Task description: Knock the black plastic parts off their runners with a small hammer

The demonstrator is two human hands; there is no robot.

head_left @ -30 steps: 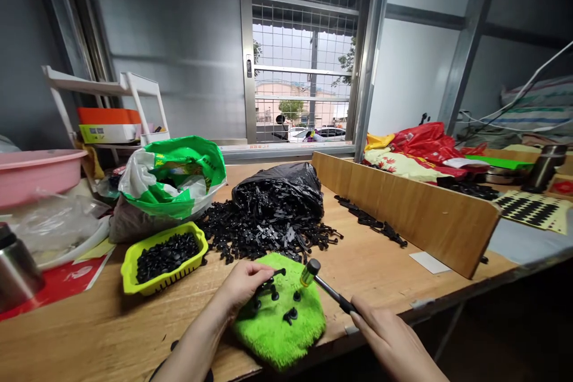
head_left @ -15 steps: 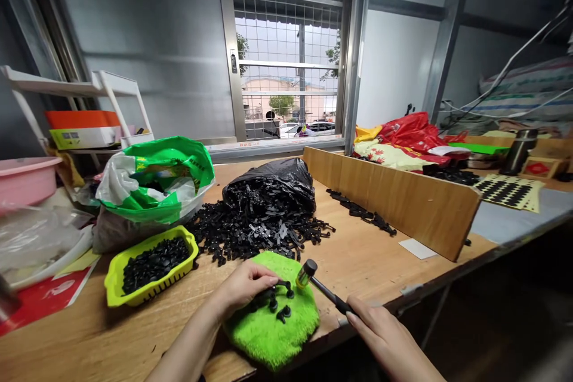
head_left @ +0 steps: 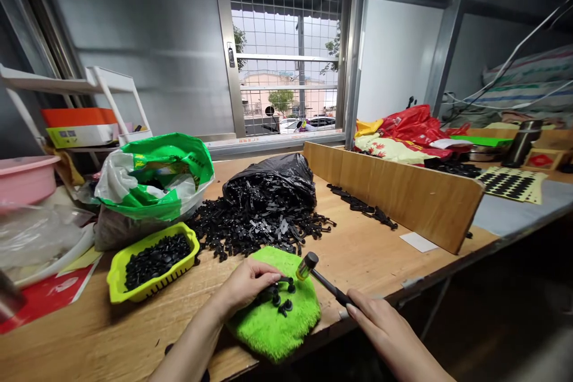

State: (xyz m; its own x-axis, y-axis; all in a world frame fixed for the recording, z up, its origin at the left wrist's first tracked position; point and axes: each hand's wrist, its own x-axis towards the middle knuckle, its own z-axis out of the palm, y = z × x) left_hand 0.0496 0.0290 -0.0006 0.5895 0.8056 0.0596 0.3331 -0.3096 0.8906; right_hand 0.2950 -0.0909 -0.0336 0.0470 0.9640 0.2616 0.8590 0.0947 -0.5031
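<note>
My left hand rests on a green fuzzy mat, its fingertips pinching a black plastic part. Several similar black parts stand on the mat beside those fingers. My right hand grips the black handle of a small mallet. The mallet's head hangs just over the mat's upper right edge, close to the parts. A large heap of black plastic parts spills from a black plastic bag behind the mat.
A yellow basket of small black pieces sits left of the mat. Behind it stands a green-and-white bag. A wooden board stands upright on the wooden table, with a row of black parts beside it. The table's front edge runs close to my right hand.
The view has swung, shifting the whole table left in the picture. My hands and the mallet stay at nearly the same place over the mat.
</note>
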